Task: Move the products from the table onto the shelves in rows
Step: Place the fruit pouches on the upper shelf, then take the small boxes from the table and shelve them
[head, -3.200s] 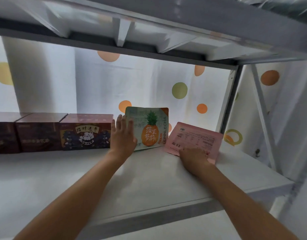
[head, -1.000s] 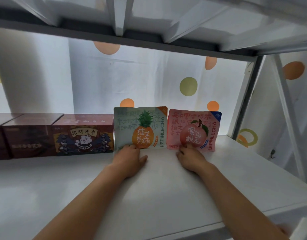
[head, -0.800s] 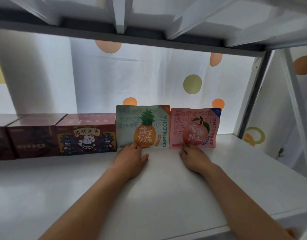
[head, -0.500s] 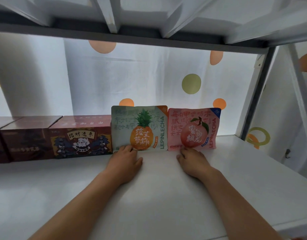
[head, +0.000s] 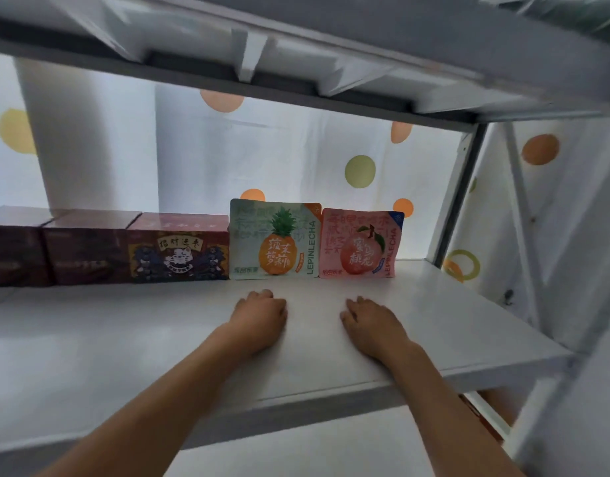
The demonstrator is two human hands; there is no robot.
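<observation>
White shelf [head: 451,325] carries back row; three dark red boxes [head: 178,247] at left, green pineapple pouch [head: 274,239] touching last box, pink peach pouch [head: 360,244] just beside it, both upright; left hand [head: 259,320] and right hand [head: 370,323] palm-down on shelf, near pouches, apart from them, fingers loosely curled, holding nothing.

Green pineapple pouch [head: 275,239], pink peach pouch [head: 360,243], seemingly maroon boxes [head: 90,247] (3 visible).

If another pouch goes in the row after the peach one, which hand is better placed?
Right hand: it lies nearer the bare shelf beyond the peach pouch; hedged, since both hands are free.
</observation>
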